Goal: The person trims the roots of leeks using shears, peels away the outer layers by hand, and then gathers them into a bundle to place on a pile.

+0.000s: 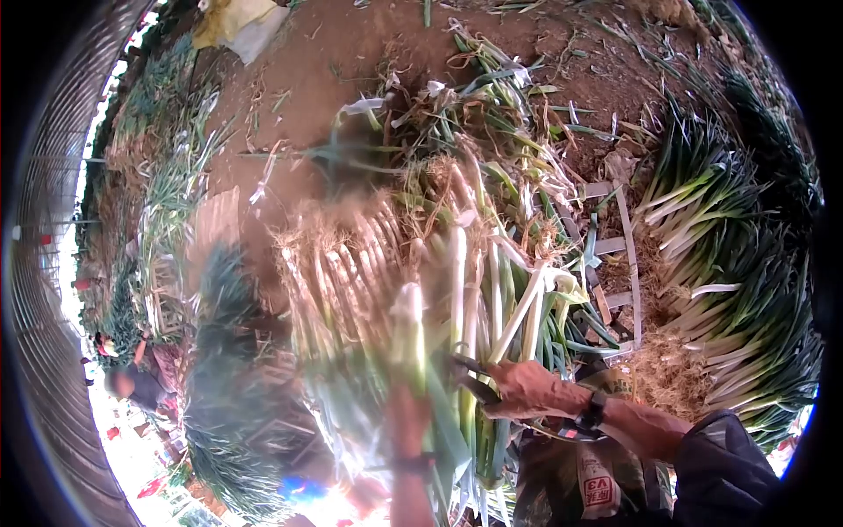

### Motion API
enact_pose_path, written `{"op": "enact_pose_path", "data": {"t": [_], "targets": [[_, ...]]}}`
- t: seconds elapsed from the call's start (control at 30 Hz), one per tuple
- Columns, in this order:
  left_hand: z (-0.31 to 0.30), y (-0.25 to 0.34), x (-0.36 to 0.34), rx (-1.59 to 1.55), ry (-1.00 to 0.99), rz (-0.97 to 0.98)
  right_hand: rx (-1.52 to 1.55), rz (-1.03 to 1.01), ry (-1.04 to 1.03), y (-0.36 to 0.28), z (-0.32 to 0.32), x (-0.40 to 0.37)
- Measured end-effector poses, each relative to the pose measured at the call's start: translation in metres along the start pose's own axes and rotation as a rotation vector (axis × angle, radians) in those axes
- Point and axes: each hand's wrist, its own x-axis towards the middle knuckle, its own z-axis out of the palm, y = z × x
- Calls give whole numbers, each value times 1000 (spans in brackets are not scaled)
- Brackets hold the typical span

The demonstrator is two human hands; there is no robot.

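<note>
My right hand (531, 388), with a watch on its wrist and a dark sleeve behind it, grips a dark tool (471, 373) that looks like shears. The tool's tip lies against the white stalks of a leek bundle (474, 290) standing in front of me. My left hand (407, 420) is blurred by motion. It is closed round a single leek (409, 321) held upright just left of the bundle. More blurred leeks with rooty ends (338, 272) lie further left.
A big pile of trimmed leeks (729, 263) lies at the right beside a wooden frame (628, 263). Cut leaves (479, 114) litter the bare soil (334, 53) beyond. Another person (132, 382) crouches at lower left by a mesh wall (44, 263).
</note>
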Motion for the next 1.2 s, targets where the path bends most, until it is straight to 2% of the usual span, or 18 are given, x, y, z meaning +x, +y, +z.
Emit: {"op": "enact_pose_path", "data": {"t": [0.07, 0.17, 0.4, 0.47, 0.6, 0.63, 0.77, 0.87, 0.93, 1.07, 1.1, 1.2], "targets": [[-2, 3, -5, 22, -34, -41, -19, 13, 2, 5, 1, 11], [-1, -3, -12, -19, 48, 71, -64, 53, -28, 11, -1, 29], [-10, 6, -13, 22, -18, -39, -19, 121, -42, 6, -20, 62], [-8, 3, -13, 29, -35, -62, -124, 131, -37, 13, -19, 78], [-12, 5, -15, -22, -40, -61, -116, 107, -28, 17, -26, 91], [-11, 3, -14, -17, -48, -77, -180, 161, -82, 15, -28, 93], [-13, -4, -4, -39, -170, -161, -81, 31, -112, 5, -30, 59], [-34, 12, -2, -181, -265, -174, -2, -32, -131, 13, -14, 28], [-43, 17, 2, -127, -267, -156, 78, -67, -198, 3, -19, -3], [-76, 38, 5, -229, -315, -200, -36, -433, -42, 57, 35, -39], [-73, 32, 7, -213, -269, -157, -89, -450, -32, 53, 33, -45], [-80, 18, 9, -283, -322, -131, -192, -534, -57, 47, 33, -63]]}}
